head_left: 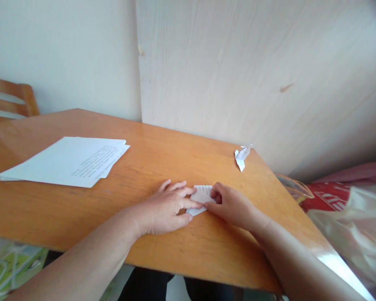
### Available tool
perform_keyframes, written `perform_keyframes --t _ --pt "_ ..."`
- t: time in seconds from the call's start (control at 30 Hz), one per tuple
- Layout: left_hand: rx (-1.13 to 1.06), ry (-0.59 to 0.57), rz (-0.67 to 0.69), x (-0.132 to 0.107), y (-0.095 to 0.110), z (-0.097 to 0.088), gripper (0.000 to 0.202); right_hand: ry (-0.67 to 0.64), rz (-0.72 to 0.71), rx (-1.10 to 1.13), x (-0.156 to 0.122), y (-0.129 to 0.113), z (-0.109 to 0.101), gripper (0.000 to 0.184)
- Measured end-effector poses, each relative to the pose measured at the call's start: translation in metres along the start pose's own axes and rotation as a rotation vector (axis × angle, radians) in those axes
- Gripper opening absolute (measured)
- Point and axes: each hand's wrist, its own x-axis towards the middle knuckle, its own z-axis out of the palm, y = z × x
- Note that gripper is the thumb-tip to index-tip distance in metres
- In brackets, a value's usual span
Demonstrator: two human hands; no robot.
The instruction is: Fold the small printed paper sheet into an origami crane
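Note:
A small folded piece of printed paper [201, 195] lies flat on the wooden table between my hands. My left hand [167, 209] is spread out, its fingertips pressing on the paper's left side and lower edge. From the right, my right hand [230, 205] has its fingers curled and the thumb at the paper's lower right edge. It appears to pinch that side, though the curled fingers hide part of the paper there. Toward the table's far right corner sits a folded paper figure [242, 157] with pointed ends, apart from both hands.
A stack of printed sheets [69, 161] lies on the left of the wooden table [163, 154]. Behind the table rises a pale wooden panel [238, 75]. A chair [12, 98] stands at the far left. Red and whitish bags [357, 225] crowd the right edge.

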Motion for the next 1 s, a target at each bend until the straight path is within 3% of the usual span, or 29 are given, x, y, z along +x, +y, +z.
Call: perform_keyframes --t 0.3,0.67,0.9,1.0 --pt "-0.019 0.003 -0.007 0.0 0.002 -0.001 0.045 -0.068 -0.028 0.073 0.001 0.006 -0.007 0.011" --pt "-0.017 -0.03 -0.018 0.001 0.002 -0.002 0.042 -0.133 -0.005 0.161 0.007 0.014 -0.013 0.015" --pt "-0.031 -0.013 -0.001 0.0 0.001 -0.001 0.042 -0.022 0.011 0.197 0.011 0.019 -0.008 0.012" --pt "-0.032 -0.01 -0.005 0.0 0.001 -0.001 0.042 0.093 -0.072 0.22 0.011 0.022 -0.002 0.012"
